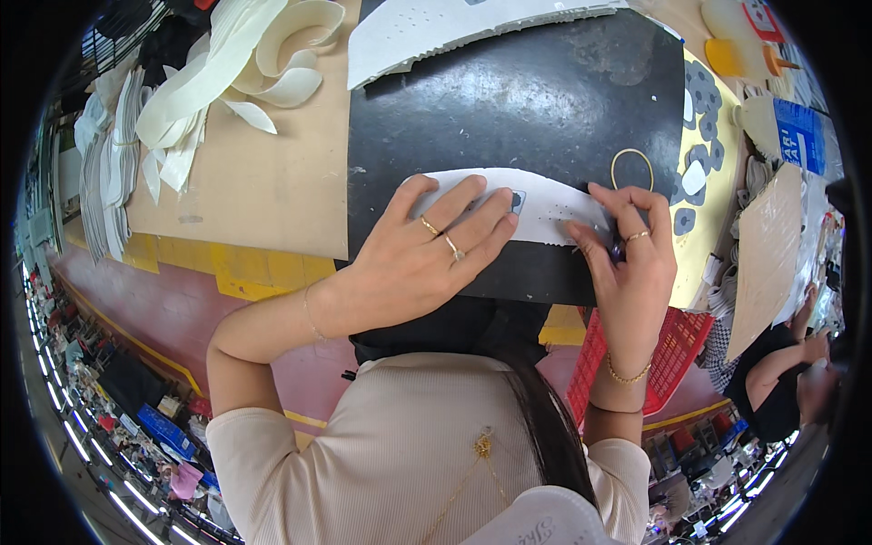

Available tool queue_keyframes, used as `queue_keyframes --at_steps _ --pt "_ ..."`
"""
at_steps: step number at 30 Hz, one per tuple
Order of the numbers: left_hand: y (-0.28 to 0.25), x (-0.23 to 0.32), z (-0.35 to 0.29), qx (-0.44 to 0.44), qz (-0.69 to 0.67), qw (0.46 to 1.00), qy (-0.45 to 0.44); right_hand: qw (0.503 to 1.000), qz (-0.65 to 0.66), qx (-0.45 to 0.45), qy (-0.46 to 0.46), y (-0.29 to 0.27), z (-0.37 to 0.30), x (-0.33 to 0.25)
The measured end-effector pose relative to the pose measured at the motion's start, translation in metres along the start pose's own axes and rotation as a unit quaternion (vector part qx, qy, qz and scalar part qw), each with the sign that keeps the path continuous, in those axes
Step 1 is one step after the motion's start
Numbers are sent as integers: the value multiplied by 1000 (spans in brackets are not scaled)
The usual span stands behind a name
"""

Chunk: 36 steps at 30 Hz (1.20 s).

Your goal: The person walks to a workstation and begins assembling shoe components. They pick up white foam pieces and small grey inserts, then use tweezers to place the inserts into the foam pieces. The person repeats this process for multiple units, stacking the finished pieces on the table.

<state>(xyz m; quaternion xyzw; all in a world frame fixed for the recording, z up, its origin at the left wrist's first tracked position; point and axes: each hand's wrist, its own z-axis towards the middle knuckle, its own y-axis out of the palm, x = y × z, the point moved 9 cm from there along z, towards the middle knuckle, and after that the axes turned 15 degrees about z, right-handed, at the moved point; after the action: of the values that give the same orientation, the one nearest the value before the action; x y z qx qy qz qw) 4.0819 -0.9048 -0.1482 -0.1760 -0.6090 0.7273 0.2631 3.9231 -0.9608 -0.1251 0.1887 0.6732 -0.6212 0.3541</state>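
A white curved strip (545, 209) of sheet material, with rows of small dots and a rough lower edge, lies on the black mat (509, 118). A small grey-blue patch (517, 202) sits on it by my left fingertips. My left hand (436, 236) is spread over the strip, fingers apart and pressing it down. At the strip's right end, my right hand (631, 236) is curled, with thumb and forefinger on its two edges. A small dark purple thing (619, 250) shows within the right hand; its kind is mostly hidden.
A stack of white dotted pieces (454, 32) lies at the mat's far edge. A beige rubber band (632, 168) is near my right hand. Grey patches (699, 100) lie on a yellow board. White strips (218, 73) are piled left. A red basket (668, 359) stands below right.
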Motion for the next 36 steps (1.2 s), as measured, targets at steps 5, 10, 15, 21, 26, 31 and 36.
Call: queue_keyframes --at_steps 5,10,15,21,26,31,36 --pt "-1 0 7 15 -18 1000 -5 998 -6 -22 57 9 11 3" --pt "-2 3 12 -5 -11 1000 -3 984 -21 -139 109 16 16 8" --pt "-11 -4 17 27 -89 994 -63 970 209 -127 3 15 3 -24" --pt "-10 -16 9 84 -231 948 -203 925 329 -185 30 27 -10 -26" --pt "-4 -21 6 117 -246 932 -240 982 182 -8 53 12 -2 1" --pt "-6 -21 7 127 -231 937 -228 982 180 -3 49 26 1 3" --pt "-6 -21 6 139 -230 933 -240 988 115 -25 99 31 6 2"
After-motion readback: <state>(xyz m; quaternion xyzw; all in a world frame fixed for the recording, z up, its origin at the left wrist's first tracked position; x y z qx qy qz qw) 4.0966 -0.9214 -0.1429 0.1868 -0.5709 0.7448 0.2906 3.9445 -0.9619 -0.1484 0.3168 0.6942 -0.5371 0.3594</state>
